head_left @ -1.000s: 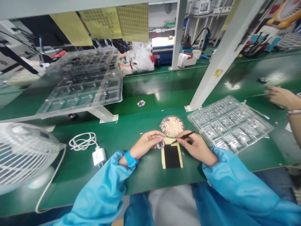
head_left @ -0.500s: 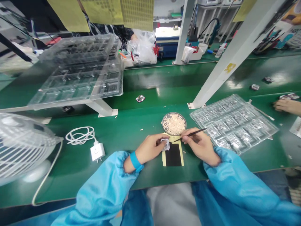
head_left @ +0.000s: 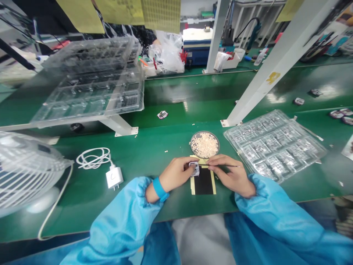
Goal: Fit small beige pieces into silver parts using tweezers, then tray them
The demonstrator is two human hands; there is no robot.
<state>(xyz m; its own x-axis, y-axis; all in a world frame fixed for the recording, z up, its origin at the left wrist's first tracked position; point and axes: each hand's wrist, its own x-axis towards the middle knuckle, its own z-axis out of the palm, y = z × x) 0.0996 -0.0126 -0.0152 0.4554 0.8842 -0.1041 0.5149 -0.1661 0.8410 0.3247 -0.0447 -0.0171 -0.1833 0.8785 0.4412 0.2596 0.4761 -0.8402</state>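
A small silver-grey square part (head_left: 195, 169) is pinched in my left hand (head_left: 178, 172), above the upper left corner of a black pad (head_left: 204, 181) with yellow edges. My right hand (head_left: 230, 173) grips a thin dark tweezer-like tool (head_left: 230, 165), held nearly level, its tip at the right side of the square part. Just beyond both hands sits a round dish (head_left: 204, 144) full of tiny beige and dark pieces. What the tool tip holds, if anything, is too small to make out.
A clear compartment tray (head_left: 275, 145) lies at the right, beside a slanted white post (head_left: 259, 77). On the left are a white charger (head_left: 114, 177) with cable, a fan (head_left: 30, 173) and stacked clear trays (head_left: 93, 92) on a shelf. Small devices (head_left: 162, 115) lie farther back.
My right hand has moved left, bringing the tool from above the pad to the square part and turning it nearly level. Another person's hand at the far right has left the view.
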